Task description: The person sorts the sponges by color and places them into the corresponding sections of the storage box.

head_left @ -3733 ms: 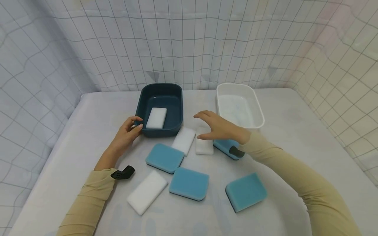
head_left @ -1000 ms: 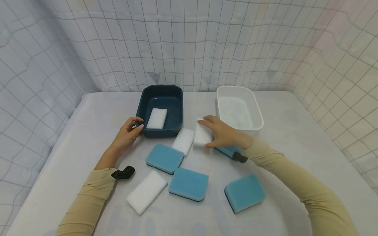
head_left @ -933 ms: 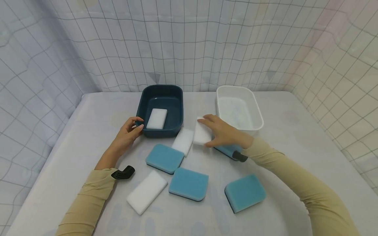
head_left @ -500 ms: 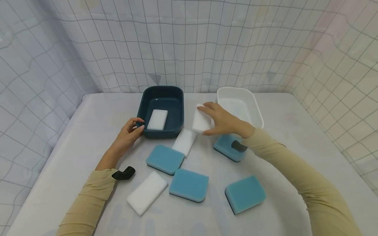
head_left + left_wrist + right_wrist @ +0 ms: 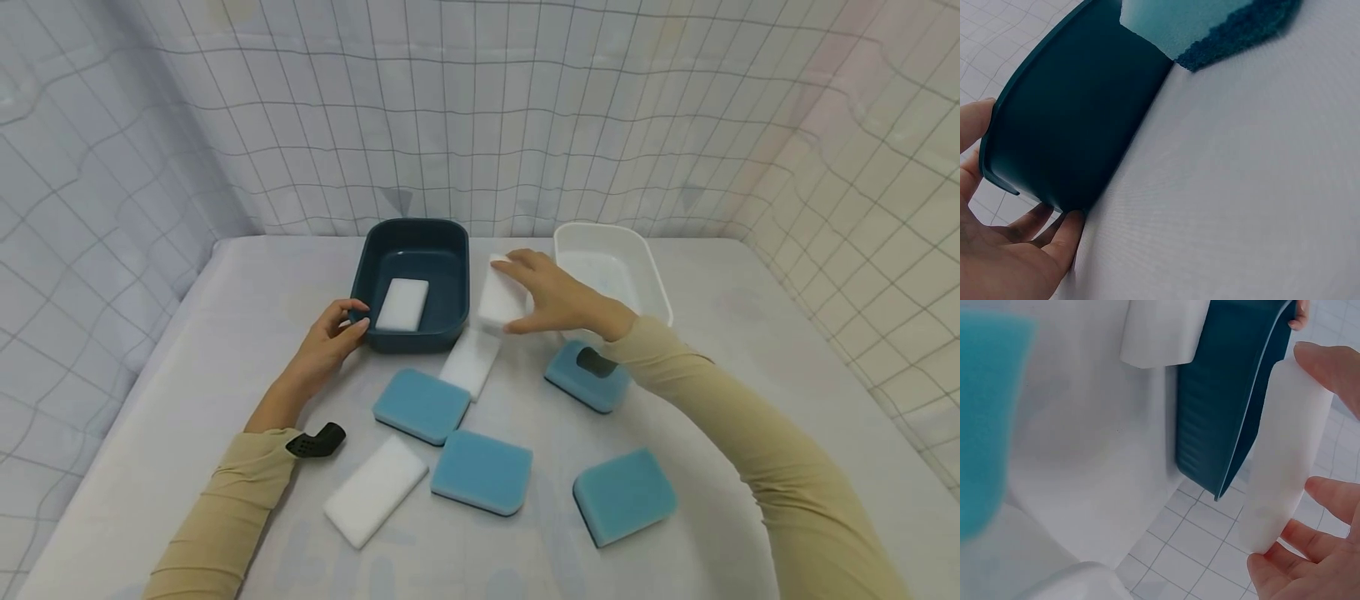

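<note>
In my right hand (image 5: pixel 558 292) is a white melamine sponge (image 5: pixel 501 294), pinched between thumb and fingertips. The right wrist view shows this sponge (image 5: pixel 1285 456) raised beside the rim of the dark teal tub (image 5: pixel 1222 394). My left hand (image 5: pixel 322 346) grips the near left corner of that tub (image 5: pixel 416 340). In the left wrist view the left thumb and fingers (image 5: pixel 1067 240) hold the tub's end wall. A second white sponge (image 5: pixel 402 305) lies inside the tub. Another white sponge (image 5: pixel 472 362) lies on the table against the tub's near right corner.
Behind my right hand stands a white tub (image 5: pixel 611 271). Blue scouring sponges lie about the table: one (image 5: pixel 588 375) under my right wrist, two (image 5: pixel 422 406) near the middle, one (image 5: pixel 624 497) at the right. A white sponge (image 5: pixel 377 492) lies at front left.
My right hand has taken hold of the white sponge, lifted it off the table and carried it up and left towards the teal tub. My left hand has stayed on the tub.
</note>
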`<state>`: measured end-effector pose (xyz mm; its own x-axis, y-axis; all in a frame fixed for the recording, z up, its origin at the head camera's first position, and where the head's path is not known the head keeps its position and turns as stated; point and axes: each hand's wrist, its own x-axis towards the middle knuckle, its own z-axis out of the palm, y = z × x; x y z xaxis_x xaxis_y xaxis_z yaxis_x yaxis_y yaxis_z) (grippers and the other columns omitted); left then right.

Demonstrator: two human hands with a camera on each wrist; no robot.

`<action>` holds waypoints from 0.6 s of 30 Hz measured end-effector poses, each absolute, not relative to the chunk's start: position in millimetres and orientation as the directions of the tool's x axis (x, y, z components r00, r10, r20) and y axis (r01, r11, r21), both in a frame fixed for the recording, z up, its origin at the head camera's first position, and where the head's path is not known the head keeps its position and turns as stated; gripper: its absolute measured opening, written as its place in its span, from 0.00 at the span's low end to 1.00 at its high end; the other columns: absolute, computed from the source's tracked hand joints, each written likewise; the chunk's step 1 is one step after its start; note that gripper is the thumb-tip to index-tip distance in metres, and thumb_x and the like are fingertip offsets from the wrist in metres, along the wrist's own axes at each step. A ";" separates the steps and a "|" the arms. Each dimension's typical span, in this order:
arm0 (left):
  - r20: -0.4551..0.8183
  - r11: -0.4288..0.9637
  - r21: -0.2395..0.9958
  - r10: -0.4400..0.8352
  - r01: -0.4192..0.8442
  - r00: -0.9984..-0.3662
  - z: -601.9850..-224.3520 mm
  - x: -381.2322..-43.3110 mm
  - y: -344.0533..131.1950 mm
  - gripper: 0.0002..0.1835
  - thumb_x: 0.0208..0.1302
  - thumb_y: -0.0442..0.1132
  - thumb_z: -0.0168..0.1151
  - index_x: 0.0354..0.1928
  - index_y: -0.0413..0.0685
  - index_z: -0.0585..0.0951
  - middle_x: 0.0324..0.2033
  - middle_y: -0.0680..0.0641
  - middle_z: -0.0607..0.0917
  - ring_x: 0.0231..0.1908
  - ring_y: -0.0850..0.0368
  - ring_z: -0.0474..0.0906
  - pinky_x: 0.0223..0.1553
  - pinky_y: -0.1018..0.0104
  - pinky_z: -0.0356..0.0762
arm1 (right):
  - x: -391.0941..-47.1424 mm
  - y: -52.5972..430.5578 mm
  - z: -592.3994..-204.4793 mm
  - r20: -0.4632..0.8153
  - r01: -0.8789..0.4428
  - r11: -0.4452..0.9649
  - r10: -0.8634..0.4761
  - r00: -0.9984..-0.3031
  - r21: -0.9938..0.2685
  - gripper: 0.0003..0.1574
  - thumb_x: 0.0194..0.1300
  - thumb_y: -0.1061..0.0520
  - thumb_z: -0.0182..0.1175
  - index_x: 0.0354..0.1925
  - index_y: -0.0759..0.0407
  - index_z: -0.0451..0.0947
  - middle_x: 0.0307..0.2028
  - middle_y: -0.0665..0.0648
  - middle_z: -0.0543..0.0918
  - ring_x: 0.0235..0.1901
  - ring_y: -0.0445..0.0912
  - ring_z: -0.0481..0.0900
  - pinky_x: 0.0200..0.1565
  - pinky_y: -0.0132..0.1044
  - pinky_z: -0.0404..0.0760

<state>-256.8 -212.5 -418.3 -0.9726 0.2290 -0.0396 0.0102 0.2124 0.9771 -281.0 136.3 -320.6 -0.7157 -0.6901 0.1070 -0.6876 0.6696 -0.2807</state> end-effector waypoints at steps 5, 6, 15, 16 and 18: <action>-0.038 0.207 0.978 0.230 0.010 -0.973 -420.9 -256.9 -213.7 0.14 0.70 0.50 0.50 0.54 0.63 0.65 0.66 0.42 0.55 0.56 0.62 0.63 0.53 0.82 0.67 | -285.4 125.3 -320.8 0.094 -0.684 0.671 -0.691 -0.717 -0.288 0.54 0.52 0.45 0.69 0.69 0.60 0.55 0.67 0.69 0.57 0.66 0.61 0.58 0.63 0.55 0.64; -0.039 0.209 0.978 0.230 0.010 -0.973 -421.7 -256.6 -214.1 0.13 0.70 0.50 0.50 0.54 0.64 0.65 0.66 0.42 0.55 0.57 0.62 0.63 0.53 0.82 0.67 | -286.4 122.7 -321.2 0.096 -0.686 0.669 -0.692 -0.715 -0.288 0.54 0.52 0.45 0.69 0.69 0.60 0.56 0.67 0.68 0.58 0.66 0.61 0.58 0.64 0.55 0.64; -0.047 0.208 0.978 0.224 0.001 -0.973 -421.1 -256.9 -214.9 0.14 0.70 0.50 0.50 0.54 0.62 0.65 0.68 0.41 0.54 0.62 0.54 0.59 0.68 0.50 0.56 | -296.8 105.0 -321.3 0.125 -0.717 0.651 -0.712 -0.691 -0.250 0.54 0.52 0.45 0.69 0.69 0.62 0.57 0.66 0.70 0.59 0.66 0.61 0.58 0.65 0.53 0.63; -0.046 0.209 0.978 0.224 0.002 -0.973 -420.8 -257.2 -214.5 0.14 0.69 0.50 0.50 0.54 0.63 0.65 0.68 0.41 0.53 0.63 0.53 0.59 0.68 0.49 0.55 | -297.7 103.9 -320.5 0.127 -0.717 0.652 -0.712 -0.690 -0.247 0.54 0.52 0.45 0.69 0.68 0.63 0.57 0.66 0.70 0.59 0.66 0.61 0.59 0.65 0.53 0.63; -0.041 0.209 0.978 0.226 0.007 -0.973 -420.3 -257.7 -213.9 0.14 0.69 0.50 0.50 0.54 0.63 0.65 0.69 0.42 0.53 0.63 0.53 0.59 0.68 0.50 0.56 | -300.3 101.5 -319.3 0.129 -0.719 0.653 -0.712 -0.690 -0.239 0.54 0.52 0.45 0.69 0.68 0.63 0.57 0.66 0.70 0.59 0.65 0.61 0.59 0.65 0.53 0.63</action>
